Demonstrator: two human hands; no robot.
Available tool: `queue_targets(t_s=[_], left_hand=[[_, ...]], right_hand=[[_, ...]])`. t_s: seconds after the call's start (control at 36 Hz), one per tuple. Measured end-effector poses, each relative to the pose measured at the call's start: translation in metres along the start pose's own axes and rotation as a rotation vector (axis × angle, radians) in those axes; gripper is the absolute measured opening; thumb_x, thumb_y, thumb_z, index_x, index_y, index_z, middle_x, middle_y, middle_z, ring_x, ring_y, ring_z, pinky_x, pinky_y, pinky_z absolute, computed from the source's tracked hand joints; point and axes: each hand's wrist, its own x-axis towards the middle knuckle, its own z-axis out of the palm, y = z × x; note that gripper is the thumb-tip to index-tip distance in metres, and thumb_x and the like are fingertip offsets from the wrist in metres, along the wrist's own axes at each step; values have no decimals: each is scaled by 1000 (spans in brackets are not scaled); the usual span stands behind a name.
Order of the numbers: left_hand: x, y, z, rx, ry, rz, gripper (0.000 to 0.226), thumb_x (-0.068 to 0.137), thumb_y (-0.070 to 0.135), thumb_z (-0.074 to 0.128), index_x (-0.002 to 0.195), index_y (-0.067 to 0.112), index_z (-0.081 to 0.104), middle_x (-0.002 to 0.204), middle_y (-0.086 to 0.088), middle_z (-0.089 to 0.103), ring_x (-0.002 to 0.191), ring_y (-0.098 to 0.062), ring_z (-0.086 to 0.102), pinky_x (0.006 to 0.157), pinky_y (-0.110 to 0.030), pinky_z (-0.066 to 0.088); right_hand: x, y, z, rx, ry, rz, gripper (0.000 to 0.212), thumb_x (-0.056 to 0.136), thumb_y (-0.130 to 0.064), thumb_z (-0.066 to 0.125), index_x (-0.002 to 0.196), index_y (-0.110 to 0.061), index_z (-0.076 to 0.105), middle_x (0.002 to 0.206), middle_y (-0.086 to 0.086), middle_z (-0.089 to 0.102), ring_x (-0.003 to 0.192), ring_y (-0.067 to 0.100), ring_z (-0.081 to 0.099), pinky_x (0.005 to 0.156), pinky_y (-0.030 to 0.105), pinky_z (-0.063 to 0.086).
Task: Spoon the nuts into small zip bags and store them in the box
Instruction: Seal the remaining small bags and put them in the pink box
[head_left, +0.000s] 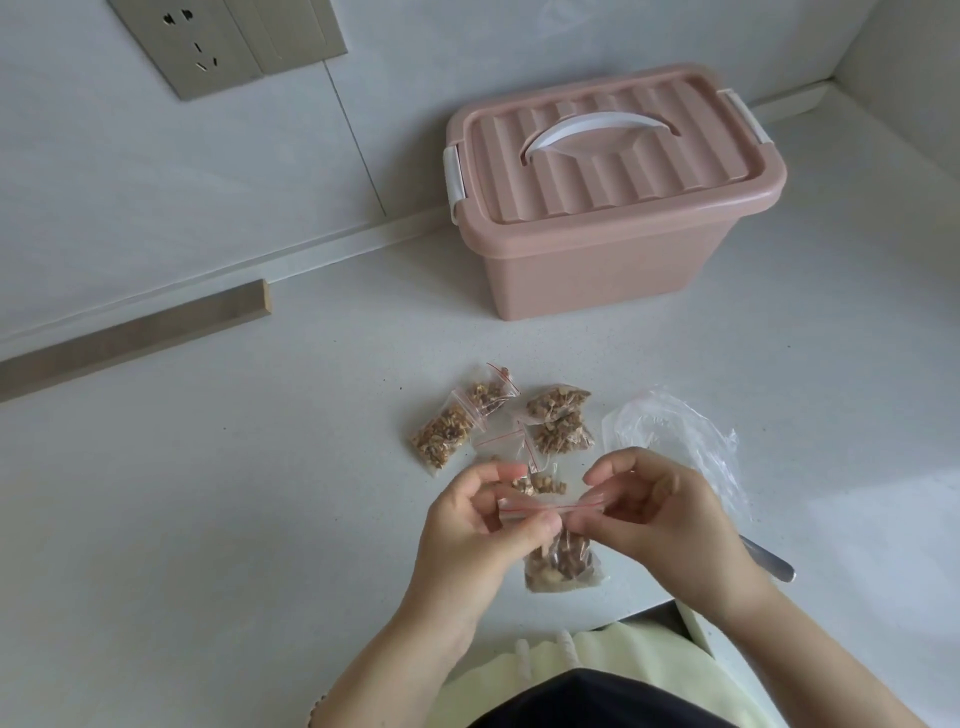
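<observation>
Above white counter (208, 519), both hands' fingers (535, 522) pinch the nut bag (558, 564) strip, bag hanging below.

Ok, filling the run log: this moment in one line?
zip bag filled | left hand pinches it | right hand pinches it | box lidded | spoon on counter

The small zip bag (553, 578) between the left grip (483, 525) and the right grip (660, 512) is clear with a thin red line at its seal, and its nuts (563, 556) are brown and tan, like those in the filled bags (444, 434) just beyond. Far beyond the grips, the box (613, 260) is dusty pink with a stripe-ribbed lid (623, 176), a white handle (597, 124) and white latches (453, 179). The worktop (260, 493) is pale grey-white, perhaps finely speckled, and the spoon handle (774, 564) beside the right grip's wrist is silver.
</observation>
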Motion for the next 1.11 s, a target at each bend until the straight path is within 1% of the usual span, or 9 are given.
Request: queue_targets(t_s=[0.08, 0.17, 0.33, 0.47, 0.64, 0.78, 0.83, 1.03, 1.11], left_hand=[[-1, 0, 0, 28, -94, -61, 22, 62, 19, 80, 83, 14, 75, 87, -12, 73, 81, -17, 66, 73, -26, 53], [-4, 1, 0, 66, -85, -69, 26, 65, 27, 77, 86, 12, 76, 95, -23, 70, 84, -25, 62, 85, -40, 51], [-6, 1, 1, 53, 21, -42, 23, 53, 32, 71, 72, 21, 78, 72, -7, 72, 71, -17, 62, 76, -34, 51], [-10, 2, 1, 93, 30, 2, 16, 57, 30, 70, 71, 26, 77, 71, -2, 73, 68, -10, 65, 73, -31, 52], [-13, 2, 4, 89, 50, 41, 16, 56, 34, 69, 69, 30, 77, 68, 2, 72, 65, -7, 64, 71, -27, 51], [-14, 6, 4, 49, 62, 55, 14, 58, 29, 67, 67, 28, 77, 67, 3, 72, 64, -5, 65, 68, -22, 51], [-15, 6, 5, 54, 42, 62, 15, 58, 29, 67, 69, 26, 77, 68, 2, 72, 65, -6, 65, 69, -23, 51], [-15, 4, 6, 68, 42, 74, 14, 59, 29, 68, 70, 24, 77, 71, 0, 73, 68, -7, 66, 68, -21, 51], [-14, 3, 6, 66, 43, 93, 14, 59, 30, 68, 70, 26, 77, 72, 0, 73, 70, -9, 67, 69, -22, 52]], right_hand=[[-1, 0, 0, 115, 9, 66, 26, 57, 2, 76, 79, -5, 63, 63, 11, 69, 56, 17, 66, 59, 18, 54], [-3, 2, 0, 175, 22, 112, 24, 56, -1, 75, 78, -5, 66, 63, 8, 70, 58, 15, 67, 58, 17, 53], [-5, 7, -3, 103, 29, 153, 25, 58, -24, 72, 69, -2, 70, 61, 8, 68, 56, 13, 62, 62, 19, 52], [-7, 9, -5, 75, 7, 78, 15, 72, -9, 68, 69, 6, 68, 68, 7, 65, 58, 12, 61, 61, 18, 50], [-10, 10, 2, -109, 73, -131, 19, 79, 4, 65, 64, -8, 66, 75, 1, 63, 59, 7, 59, 61, 14, 47], [-10, 11, 3, -168, 73, -163, 6, 76, -17, 70, 71, -14, 68, 80, -3, 66, 71, 9, 63, 68, 16, 49], [-10, 10, 3, -198, 47, -184, 13, 71, -28, 67, 73, -15, 69, 81, -6, 66, 73, 10, 63, 69, 17, 50], [-9, 11, 3, -230, 65, -258, 9, 78, -19, 69, 69, -22, 68, 79, -11, 65, 69, 6, 62, 62, 15, 47], [-9, 11, 4, -224, 73, -276, 14, 74, -39, 68, 71, -25, 69, 80, -12, 66, 74, 7, 62, 65, 14, 47]])
